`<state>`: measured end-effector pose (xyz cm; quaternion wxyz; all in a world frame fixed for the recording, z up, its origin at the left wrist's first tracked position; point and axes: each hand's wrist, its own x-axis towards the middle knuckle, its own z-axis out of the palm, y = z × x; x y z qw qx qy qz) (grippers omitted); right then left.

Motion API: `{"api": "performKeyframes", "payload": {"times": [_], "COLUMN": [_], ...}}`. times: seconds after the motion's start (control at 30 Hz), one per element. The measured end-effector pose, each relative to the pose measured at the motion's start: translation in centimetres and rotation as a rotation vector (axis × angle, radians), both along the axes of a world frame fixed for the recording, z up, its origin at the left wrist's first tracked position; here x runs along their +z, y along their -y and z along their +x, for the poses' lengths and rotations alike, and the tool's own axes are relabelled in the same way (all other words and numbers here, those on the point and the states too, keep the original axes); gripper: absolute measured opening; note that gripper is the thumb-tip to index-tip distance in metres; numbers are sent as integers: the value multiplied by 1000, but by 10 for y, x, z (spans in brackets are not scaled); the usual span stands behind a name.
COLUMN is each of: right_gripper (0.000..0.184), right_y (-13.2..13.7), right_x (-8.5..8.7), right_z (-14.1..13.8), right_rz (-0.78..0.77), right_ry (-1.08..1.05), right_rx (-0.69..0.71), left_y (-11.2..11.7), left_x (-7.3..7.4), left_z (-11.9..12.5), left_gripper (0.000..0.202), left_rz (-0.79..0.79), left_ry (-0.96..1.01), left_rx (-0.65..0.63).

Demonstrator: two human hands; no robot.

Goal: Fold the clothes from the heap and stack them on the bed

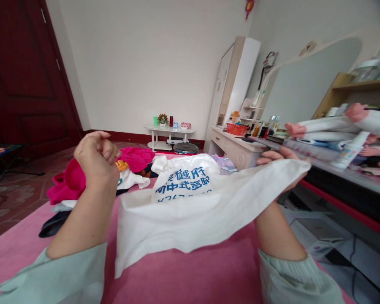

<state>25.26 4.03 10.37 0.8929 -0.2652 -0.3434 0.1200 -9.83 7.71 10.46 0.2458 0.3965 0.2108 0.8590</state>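
A white T-shirt (pixel 183 223) with blue printed characters stretches across the middle, its far part lying on the pink bedding (pixel 190 278). At the right, my right hand (pixel 283 162) grips a raised corner of the shirt, the cloth running over the palm and hiding part of the thumb. My left hand (pixel 96 154) is lifted on the left, fingers curled in, with no cloth visible in them. The shirt's near left edge hangs below and to the right of that hand, apart from the fingers.
Bright pink clothes (pixel 71 179) and other garments lie piled behind my left arm. A purple folded cloth (pixel 224 162) lies beyond the shirt. Close on the right runs a cluttered desk (pixel 323 154) with a white bottle (pixel 350 150). A dressing table (pixel 234 143) stands farther back.
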Motion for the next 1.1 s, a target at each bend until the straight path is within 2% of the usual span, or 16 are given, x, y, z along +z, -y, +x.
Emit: {"api": "performKeyframes", "payload": {"times": [0.07,0.17,0.3,0.4,0.5,0.63,0.73,0.8,0.87,0.93,1.0,1.1], "right_gripper": [46,42,37,32,25,19,12,14,31,48,60,58], "right_y": [5,9,17,24,29,26,20,19,23,31,41,54], "right_x": [8,16,21,22,20,3,-23,-41,-54,-63,-69,-79], "right_z": [-4,-12,-25,-36,-50,-77,-95,-97,-88,-68,-44,-10], "right_rz": [80,124,93,31,-41,-205,-415,-516,-543,-552,-610,-689], "right_ry": [-38,-53,27,146,291,545,784,1012,1332,1666,1898,1981], "right_rx": [-118,-160,-45,103,227,401,596,650,606,551,543,514], "left_y": [5,10,8,5,11,31,52,68,82,92,99,104], "left_x": [5,8,6,-3,-22,-54,-70,-76,-80,-85,-94,-111], "left_z": [-1,3,19,38,59,70,51,29,5,-15,-28,-35], "left_gripper": [10,10,8,9,14,26,27,25,28,41,51,54], "left_rz": [-23,-107,-126,-168,-296,-469,-514,-474,-399,-345,-338,-374], "left_ry": [-1,-95,-127,-165,-421,-971,-1355,-1618,-1794,-1863,-1883,-1883], "left_rx": [14,4,-34,-107,-256,-480,-606,-579,-486,-417,-377,-292]}}
